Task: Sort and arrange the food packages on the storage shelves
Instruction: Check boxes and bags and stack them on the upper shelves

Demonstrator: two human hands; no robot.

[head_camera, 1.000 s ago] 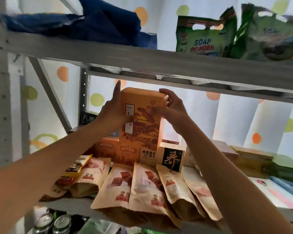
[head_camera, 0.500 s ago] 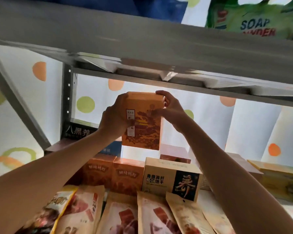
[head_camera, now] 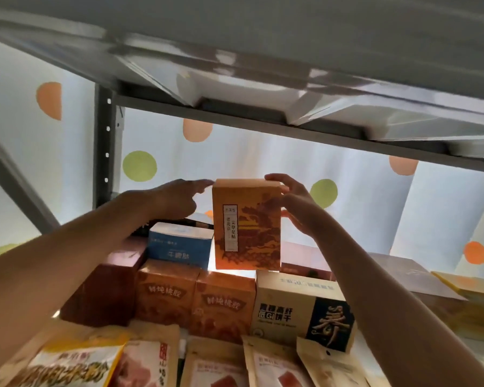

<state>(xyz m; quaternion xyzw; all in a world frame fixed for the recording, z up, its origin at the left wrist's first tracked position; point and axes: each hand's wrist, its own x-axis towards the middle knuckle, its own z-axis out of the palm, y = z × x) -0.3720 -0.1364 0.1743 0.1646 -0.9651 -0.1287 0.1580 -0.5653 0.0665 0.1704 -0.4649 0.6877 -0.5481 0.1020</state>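
Head view: orange box [head_camera: 246, 224] upright, long axis vertical, printed face toward camera, standing on or just above the second row of boxes, between blue box [head_camera: 179, 243] on its left and a reddish box [head_camera: 302, 258] low on its right. Contact at the bottom edge hard to tell; bright gap under it suggests not fully seated. Right hand [head_camera: 294, 208] gripping the box's right side, fingers curled over the top right corner, thumb low on the side. Left hand [head_camera: 176, 199] off the box, fingers extended toward the top left corner, tips just beside it, holding nothing. So right hand carries the load alone; left is near enough to steady. Upper shelf [head_camera: 263, 79] well above the box top, so headroom is no issue. Below in front: two orange cartons [head_camera: 196, 300] and cream carton [head_camera: 296, 305]. Likely next: lower straight down along the vertical axis, then release. Risk: tall narrow box tipping forward over the front row.
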